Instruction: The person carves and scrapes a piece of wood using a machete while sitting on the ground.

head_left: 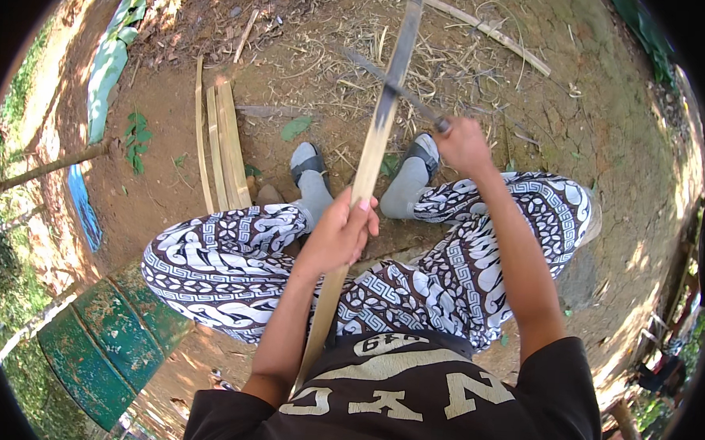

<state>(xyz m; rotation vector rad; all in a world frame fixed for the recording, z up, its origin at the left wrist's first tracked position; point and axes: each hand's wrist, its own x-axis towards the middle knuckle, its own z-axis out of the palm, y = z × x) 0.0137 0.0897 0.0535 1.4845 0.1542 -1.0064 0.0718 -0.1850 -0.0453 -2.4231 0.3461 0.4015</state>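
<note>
Head view: the long axis of the strip (376, 138) runs from the person's shirt (432, 389), up between the knees and out past the feet, leaning a little to the right toward its far end, which leaves the picture at the top edge. The left hand (341, 231) is the one on it, closed around its pale nearer part over the lap, thumb laid along the upper face. From those fingers, the darkened stretch of the strip lies straight ahead, farther from the body.

The right hand (464, 146) is apart from the strip, off to its right and farther out than the left, above the right shin. Its fingers are closed in a fist on the handle of a knife (420, 105); they look slightly blurred. The blade points away and to the left, so it lies across the strip rather than along it, meeting the dark stretch well beyond the left hand. Whether the edge bites into the surface cannot be told.

Other strips (232, 140) lie on the ground beyond the left knee, and shavings (317, 34) are scattered past the feet.
</note>
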